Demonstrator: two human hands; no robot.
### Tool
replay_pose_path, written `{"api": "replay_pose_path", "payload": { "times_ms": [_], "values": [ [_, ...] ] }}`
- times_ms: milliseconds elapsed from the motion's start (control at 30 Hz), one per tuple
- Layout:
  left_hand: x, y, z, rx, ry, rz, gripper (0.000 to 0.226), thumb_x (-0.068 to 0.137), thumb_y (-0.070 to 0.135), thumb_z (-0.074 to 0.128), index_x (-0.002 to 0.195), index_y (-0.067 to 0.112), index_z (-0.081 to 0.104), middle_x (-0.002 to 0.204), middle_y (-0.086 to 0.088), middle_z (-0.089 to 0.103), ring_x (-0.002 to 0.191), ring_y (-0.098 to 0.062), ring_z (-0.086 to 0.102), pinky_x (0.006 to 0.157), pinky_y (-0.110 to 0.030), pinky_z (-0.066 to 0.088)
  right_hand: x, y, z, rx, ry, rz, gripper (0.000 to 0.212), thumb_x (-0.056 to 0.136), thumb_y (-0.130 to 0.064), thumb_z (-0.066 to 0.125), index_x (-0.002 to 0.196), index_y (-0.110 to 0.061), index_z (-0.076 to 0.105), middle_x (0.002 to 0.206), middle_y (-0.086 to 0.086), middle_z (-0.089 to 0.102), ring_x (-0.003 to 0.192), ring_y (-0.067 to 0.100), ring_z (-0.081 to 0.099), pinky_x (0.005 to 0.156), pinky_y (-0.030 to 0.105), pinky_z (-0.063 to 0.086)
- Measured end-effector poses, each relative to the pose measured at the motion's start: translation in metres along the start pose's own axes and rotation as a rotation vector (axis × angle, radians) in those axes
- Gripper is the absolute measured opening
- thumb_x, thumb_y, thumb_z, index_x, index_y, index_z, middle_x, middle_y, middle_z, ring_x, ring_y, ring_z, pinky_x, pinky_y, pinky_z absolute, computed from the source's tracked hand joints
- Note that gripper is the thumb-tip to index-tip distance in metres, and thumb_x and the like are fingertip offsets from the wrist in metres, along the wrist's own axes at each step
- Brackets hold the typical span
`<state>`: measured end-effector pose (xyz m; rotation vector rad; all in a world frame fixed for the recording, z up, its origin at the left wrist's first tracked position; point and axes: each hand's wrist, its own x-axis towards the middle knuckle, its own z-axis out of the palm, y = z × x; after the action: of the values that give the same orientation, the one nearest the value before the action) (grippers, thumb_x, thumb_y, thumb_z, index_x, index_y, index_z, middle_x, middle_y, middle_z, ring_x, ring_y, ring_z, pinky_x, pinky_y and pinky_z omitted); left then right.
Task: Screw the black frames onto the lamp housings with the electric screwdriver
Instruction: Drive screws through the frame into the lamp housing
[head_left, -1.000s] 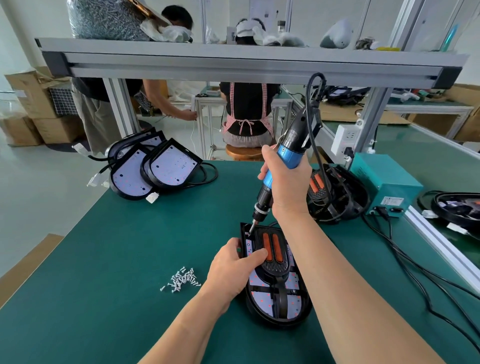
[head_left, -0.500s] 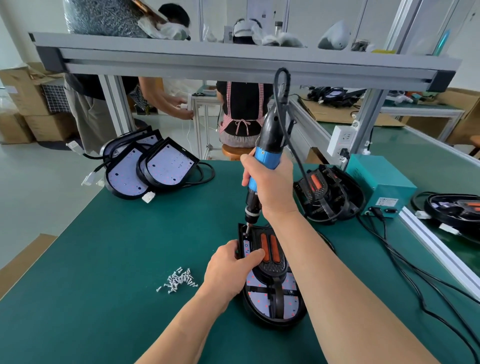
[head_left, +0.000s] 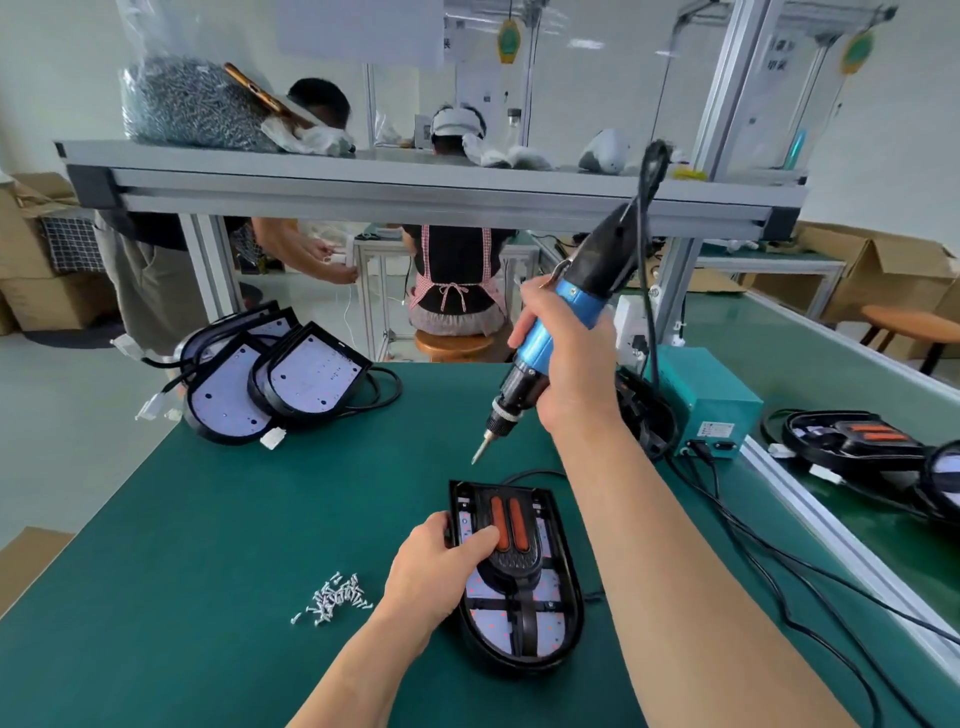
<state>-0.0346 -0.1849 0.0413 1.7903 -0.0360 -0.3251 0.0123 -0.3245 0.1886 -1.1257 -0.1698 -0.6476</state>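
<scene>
- The lamp housing (head_left: 519, 587) lies flat on the green desk (head_left: 208, 545), and serves here as the landmark; the black frame (head_left: 511, 540) with its two orange strips sits inside it, seemingly already seated.
- The left hand (head_left: 441, 571) presses down on the housing's left edge, thumb laid over the frame, fingers curled round the rim.
- The right hand (head_left: 566, 364) is wrapped tight around the blue grip of the electric screwdriver (head_left: 550, 332), held tilted above and beyond the housing's far end; the bit tip hangs clear of the frame, touching nothing.
- Whether any screw is already driven into this frame I cannot tell (the holes are too small to read).
- A loose pile of screws (head_left: 337, 597) lies on the desk just left of the housing, so fastening likely goes on.
- Far beyond and left of the housing, a stack of bare housings (head_left: 270, 379) shows white boards with no frames: my judgement is these are still to do.
- Right of the housing, past the teal box (head_left: 711, 400), framed lamps (head_left: 857, 441) rest on the neighbouring desk, probably finished.
</scene>
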Motion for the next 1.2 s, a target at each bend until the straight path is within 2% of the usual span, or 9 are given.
{"api": "replay_pose_path", "payload": {
  "times_ms": [200,400,667,733,800,867,933,1067,1200],
  "values": [
    [0.0,-0.001,0.0,0.002,0.016,-0.006,0.052,0.063,0.058,0.07,0.099,0.02,0.069,0.095,0.002,0.077,0.092,-0.025,0.073,0.091,-0.051,0.056,-0.025,0.008,-0.05,0.243,0.316,0.255,0.021,0.087,-0.019,0.071,0.069,-0.019,0.061,0.059,-0.001,0.055,0.051,0.012,0.05,0.056,0.023,0.045],
    [0.0,0.0,0.0,0.007,0.03,-0.01,0.05,0.062,0.056,0.071,0.099,0.021,0.07,0.095,0.004,0.078,0.093,-0.021,0.073,0.092,-0.049,0.056,-0.065,0.048,-0.119,0.554,0.611,0.403,0.017,0.093,-0.025,0.066,0.08,-0.018,0.058,0.067,-0.007,0.053,0.051,0.009,0.05,0.057,0.024,0.038],
    [0.002,-0.002,-0.002,0.031,0.016,-0.012,0.043,0.076,0.052,0.076,0.106,0.021,0.069,0.102,0.005,0.077,0.095,-0.016,0.072,0.094,-0.044,0.056,-0.086,0.07,-0.155,0.687,0.542,0.403,0.022,0.098,-0.033,0.058,0.081,-0.018,0.055,0.064,-0.009,0.047,0.049,0.007,0.044,0.054,0.023,0.032],
    [0.001,0.001,-0.004,0.128,0.075,0.008,0.062,0.08,0.065,0.068,0.121,0.018,0.065,0.109,0.006,0.071,0.1,-0.015,0.067,0.092,-0.037,0.053,-0.086,0.071,-0.154,0.657,0.52,0.398,0.021,0.097,-0.033,0.058,0.082,-0.018,0.055,0.064,-0.008,0.047,0.049,0.007,0.045,0.055,0.023,0.033],
    [0.0,0.006,-0.011,0.322,0.218,0.046,0.074,0.086,0.07,0.058,0.136,0.016,0.057,0.097,0.006,0.067,0.099,-0.019,0.062,0.085,-0.034,0.048,-0.086,0.072,-0.154,0.644,0.515,0.4,0.021,0.097,-0.032,0.059,0.083,-0.017,0.056,0.065,-0.007,0.048,0.05,0.008,0.046,0.056,0.024,0.034],
    [-0.001,0.009,-0.027,0.492,0.366,0.101,0.06,0.09,0.064,0.055,0.128,0.018,0.061,0.083,0.006,0.066,0.093,-0.022,0.061,0.082,-0.035,0.048,-0.086,0.073,-0.154,0.641,0.514,0.4,0.021,0.096,-0.032,0.06,0.083,-0.017,0.056,0.065,-0.007,0.048,0.05,0.008,0.046,0.056,0.024,0.034],
    [-0.003,0.01,-0.05,0.68,0.433,0.089,0.036,0.091,0.053,0.059,0.111,0.024,0.063,0.097,0.004,0.066,0.096,-0.024,0.059,0.084,-0.037,0.051,-0.086,0.073,-0.155,0.637,0.514,0.4,0.02,0.096,-0.032,0.06,0.083,-0.018,0.056,0.065,-0.008,0.048,0.05,0.008,0.046,0.056,0.024,0.033],
    [-0.005,0.01,-0.093,1.05,0.18,-0.082,0.022,0.085,0.047,0.066,0.098,0.031,0.058,0.109,0.003,0.057,0.104,-0.022,0.052,0.079,-0.033,0.049,-0.086,0.074,-0.155,0.626,0.512,0.401,0.02,0.097,-0.033,0.06,0.084,-0.018,0.056,0.066,-0.007,0.048,0.051,0.008,0.047,0.057,0.025,0.033],
    [-0.006,0.009,-0.099,1.086,0.009,-0.103,0.029,0.081,0.039,0.075,0.101,0.027,0.058,0.1,0.005,0.058,0.079,-0.014,0.058,0.063,-0.026,0.044,-0.087,0.074,-0.155,0.636,0.512,0.404,0.02,0.096,-0.033,0.061,0.084,-0.018,0.056,0.067,-0.008,0.048,0.052,0.008,0.047,0.059,0.025,0.032]
  ]
}}
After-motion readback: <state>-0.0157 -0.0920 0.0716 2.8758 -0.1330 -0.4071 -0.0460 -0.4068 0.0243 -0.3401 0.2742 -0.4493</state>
